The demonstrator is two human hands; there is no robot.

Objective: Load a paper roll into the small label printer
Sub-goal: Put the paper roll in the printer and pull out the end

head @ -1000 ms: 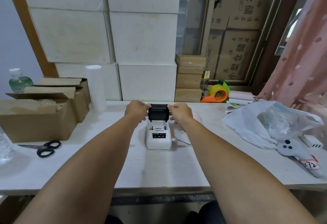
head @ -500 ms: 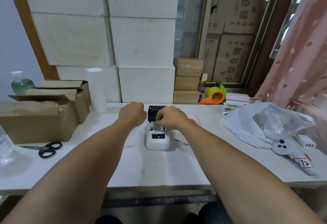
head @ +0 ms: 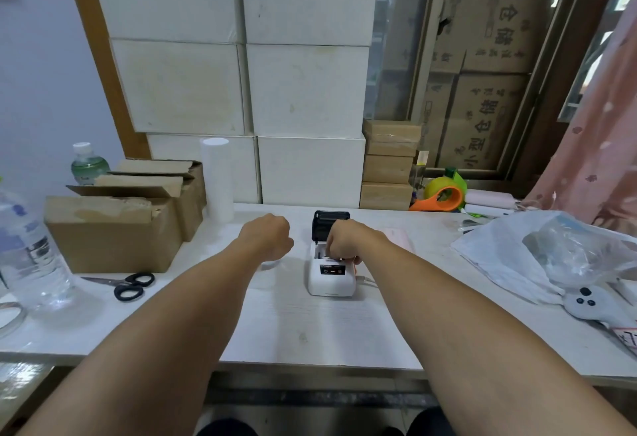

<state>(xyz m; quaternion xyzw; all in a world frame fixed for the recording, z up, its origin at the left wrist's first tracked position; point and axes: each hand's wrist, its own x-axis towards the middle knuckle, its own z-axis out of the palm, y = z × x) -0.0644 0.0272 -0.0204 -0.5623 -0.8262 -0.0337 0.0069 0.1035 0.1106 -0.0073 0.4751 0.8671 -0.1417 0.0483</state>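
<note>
— Right, where do your hands sit?

— My right hand [head: 344, 241] is down over the open bay of the label printer [head: 331, 277], fingers curled and dipping into the compartment. Whether they pinch anything in there I cannot tell; the knuckles hide it. My left hand [head: 267, 241] hangs in a loose fist just left of the printer, above the tabletop [head: 310, 325], not touching the machine. Can't see what, if anything, is in it.

— Printer itself?

— White body, mid-tabletop, small dark display facing me. Black lid [head: 330, 223] flipped up at the back, standing behind my right hand. A thin cable [head: 367, 280] leaves its right side.

— Paper roll?

— A tall white paper roll [head: 216, 179] stands upright at the back left, against the stacked white boxes, beside the open cardboard box [head: 117, 232]. Well apart from the printer.

— Anything else noted?

— Scissors [head: 127, 285] lie flat in front of the cardboard box. Water bottle [head: 32, 256] at far left. Crumpled plastic bag [head: 551, 253] to the right, orange tape dispenser [head: 443, 194] behind it.
</note>
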